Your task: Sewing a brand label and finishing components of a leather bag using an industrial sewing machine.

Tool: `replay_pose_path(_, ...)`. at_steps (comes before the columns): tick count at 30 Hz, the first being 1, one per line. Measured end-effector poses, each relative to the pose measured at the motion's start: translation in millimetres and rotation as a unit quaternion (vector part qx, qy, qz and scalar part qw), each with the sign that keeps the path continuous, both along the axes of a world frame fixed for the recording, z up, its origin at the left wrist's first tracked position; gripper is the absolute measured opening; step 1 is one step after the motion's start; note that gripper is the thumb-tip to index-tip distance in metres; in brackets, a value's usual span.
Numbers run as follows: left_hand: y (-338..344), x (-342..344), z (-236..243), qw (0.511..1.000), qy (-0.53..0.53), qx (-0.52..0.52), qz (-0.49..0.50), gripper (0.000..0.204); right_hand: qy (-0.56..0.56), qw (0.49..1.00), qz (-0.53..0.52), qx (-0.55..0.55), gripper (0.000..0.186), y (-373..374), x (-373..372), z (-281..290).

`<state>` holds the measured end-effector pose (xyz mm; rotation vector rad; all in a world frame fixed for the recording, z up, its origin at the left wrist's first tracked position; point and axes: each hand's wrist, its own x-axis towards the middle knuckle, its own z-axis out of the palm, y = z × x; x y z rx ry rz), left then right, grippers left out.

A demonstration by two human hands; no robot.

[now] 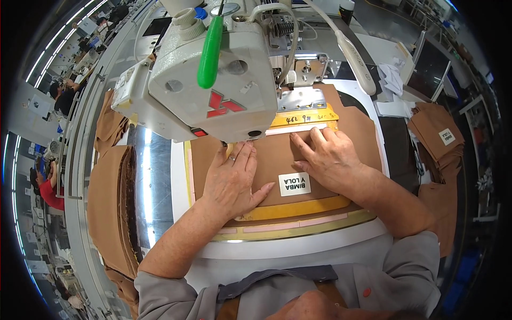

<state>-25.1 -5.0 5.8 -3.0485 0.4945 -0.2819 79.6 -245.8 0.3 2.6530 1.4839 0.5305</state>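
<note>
While left hand lies flat on brown panel, partly under sewing machine head, right hand rests there too, reaching white strip; fingers of both released, loosely spread (white label between hands).

Machine head cut off above; brown panel partly hidden.

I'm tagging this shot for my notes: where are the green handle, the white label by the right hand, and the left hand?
Green handle [211, 50]: head view, middle of its grip.
White label [295, 184]: head view, centre of its face.
Left hand [229, 180]: head view, back of the hand.
</note>
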Motion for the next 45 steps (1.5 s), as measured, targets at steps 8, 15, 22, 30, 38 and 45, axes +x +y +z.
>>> replay_pose_path(8,2.0,-2.7,2.9,1.0,0.014,0.021,0.017,0.074,0.003,0.999,0.03,0.027,0.056,-3.8,5.8,-3.3)
replay_pose_path(15,7.5,-0.2,1.8,0.999,0.028,0.02,0.028,0.074,0.051,0.996,0.038,0.054,0.057,-11.3,15.5,-7.9)
replay_pose_path(22,3.4,-1.2,-0.3,0.997,0.046,0.024,0.049,0.071,0.068,0.996,0.036,0.053,0.059,-27.8,20.2,-10.7)
replay_pose_path(30,3.0,-1.5,-6.2,0.997,0.034,0.041,0.058,0.071,0.076,0.996,0.041,0.031,0.06,-37.0,20.2,-15.1)
replay_pose_path(38,4.2,-3.1,-11.8,0.996,0.026,0.032,0.081,0.066,0.097,0.994,0.057,0.004,0.063,-40.1,20.4,-18.6)
replay_pose_path(45,5.7,-2.0,-20.9,0.997,0.002,0.021,0.077,0.063,0.105,0.993,0.06,-0.007,0.066,-38.5,22.0,-27.5)
